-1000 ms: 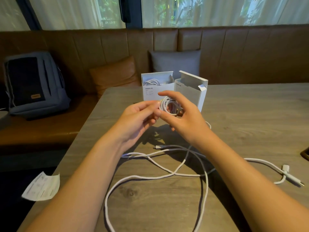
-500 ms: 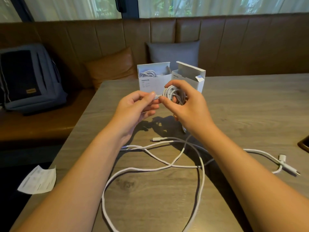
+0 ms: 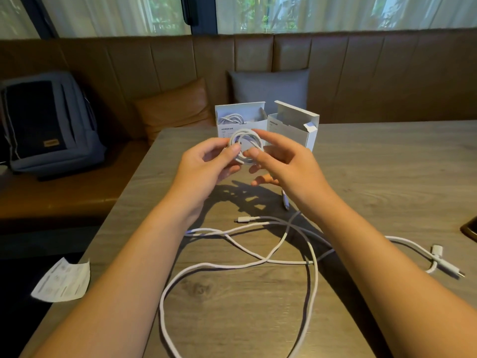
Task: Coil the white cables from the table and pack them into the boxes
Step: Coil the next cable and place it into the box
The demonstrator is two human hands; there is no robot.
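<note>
Cables (image 3: 258, 262): white. Boxes (image 3: 241, 120): white ext., grey int., dark print. Desk (image 3: 374, 164): grey-brown wood grain. Bench seat (image 3: 361, 73): brown. Cushions: orange-brown (image 3: 175, 109), grey (image 3: 268, 86). Backpack (image 3: 49, 120): grey w/ black panel.

Dim interior; daylight through curtained windows (image 3: 335, 14); soft shadows on table (image 3: 387, 164); wide-angle edge distortion.
</note>
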